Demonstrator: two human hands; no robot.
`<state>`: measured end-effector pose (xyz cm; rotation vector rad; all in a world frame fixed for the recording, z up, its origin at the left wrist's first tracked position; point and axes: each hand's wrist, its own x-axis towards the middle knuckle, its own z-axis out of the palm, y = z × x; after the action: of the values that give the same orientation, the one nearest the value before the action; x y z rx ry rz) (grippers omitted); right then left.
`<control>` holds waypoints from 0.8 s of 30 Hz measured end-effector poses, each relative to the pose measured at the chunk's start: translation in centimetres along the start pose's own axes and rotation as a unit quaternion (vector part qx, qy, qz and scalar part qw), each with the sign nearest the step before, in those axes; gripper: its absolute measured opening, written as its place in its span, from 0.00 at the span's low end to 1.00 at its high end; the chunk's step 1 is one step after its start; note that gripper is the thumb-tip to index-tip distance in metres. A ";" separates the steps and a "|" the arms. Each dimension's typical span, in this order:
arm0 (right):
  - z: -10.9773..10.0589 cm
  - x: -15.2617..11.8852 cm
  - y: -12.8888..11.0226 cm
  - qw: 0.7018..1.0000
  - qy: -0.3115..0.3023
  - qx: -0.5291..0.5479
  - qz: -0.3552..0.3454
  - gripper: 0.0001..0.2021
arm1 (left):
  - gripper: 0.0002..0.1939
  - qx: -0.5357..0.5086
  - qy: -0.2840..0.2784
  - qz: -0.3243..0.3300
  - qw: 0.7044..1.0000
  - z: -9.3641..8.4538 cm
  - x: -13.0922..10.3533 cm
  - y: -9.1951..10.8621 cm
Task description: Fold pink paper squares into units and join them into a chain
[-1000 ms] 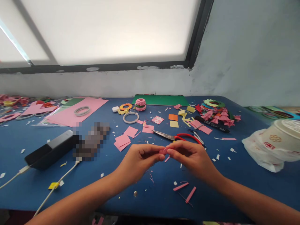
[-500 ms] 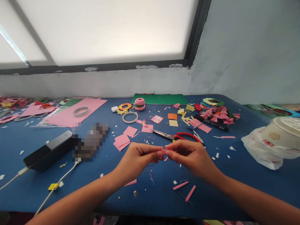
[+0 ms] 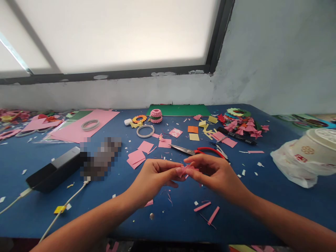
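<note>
A small folded piece of pink paper [image 3: 187, 169] is held between both hands, above the blue table. My left hand [image 3: 159, 176] pinches its left side with thumb and forefinger. From the right, my right hand [image 3: 214, 175] grips it with the thumb below and the forefinger raised slightly above. The fingers cover much of the paper's shape. Just behind the hands lie red-handled scissors [image 3: 189, 151], blades pointing left. Pink paper squares [image 3: 137, 158] rest to the left of the scissors, and pink strips [image 3: 213, 216] lie nearer the front edge.
Adhesive tape rolls [image 3: 145, 131] lie behind the squares. At the right stands a paper cup [image 3: 313, 150] in a plastic bag. A pile of folded paper shapes [image 3: 243, 124] and a black marker [image 3: 237, 136] sit at the back right. A black box-like device [image 3: 56, 168] with cable is left.
My right forefinger has lifted a little off the pink paper, and more of the folded piece shows between the hands. The left hand keeps its pinch.
</note>
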<state>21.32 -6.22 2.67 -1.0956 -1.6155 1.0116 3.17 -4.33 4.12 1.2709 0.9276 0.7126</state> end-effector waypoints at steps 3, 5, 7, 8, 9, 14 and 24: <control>0.0 0.0 -0.1 0.999 -0.009 -0.029 -0.024 0.10 | 0.09 -0.033 -0.007 -0.020 0.999 -0.1 0.1 -0.2; 0.1 0.0 0.0 0.999 -0.009 -0.040 -0.034 0.10 | 0.09 -0.051 -0.010 -0.035 0.998 -0.1 0.2 -0.3; 0.2 0.0 0.1 0.998 -0.008 -0.048 -0.042 0.09 | 0.09 -0.059 -0.014 -0.050 0.997 -0.2 0.3 -0.4; 0.2 0.0 0.2 0.998 -0.009 -0.050 -0.044 0.08 | 0.09 -0.059 -0.015 -0.054 0.997 -0.2 0.4 -0.4; 0.2 0.0 0.2 0.998 -0.011 -0.049 -0.043 0.08 | 0.09 -0.058 -0.017 -0.055 0.997 -0.2 0.4 -0.4; 0.1 0.1 0.3 0.999 -0.021 -0.021 -0.018 0.07 | 0.09 -0.045 -0.016 -0.039 0.998 -0.2 0.3 -0.4; 0.8 0.3 0.5 1.000 0.005 0.005 -0.029 0.04 | 0.12 0.013 0.013 -0.002 1.000 0.6 0.1 -0.7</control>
<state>20.64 -5.86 2.05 -1.0408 -1.6239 0.9739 3.74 -4.71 3.46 1.2859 0.9627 0.7179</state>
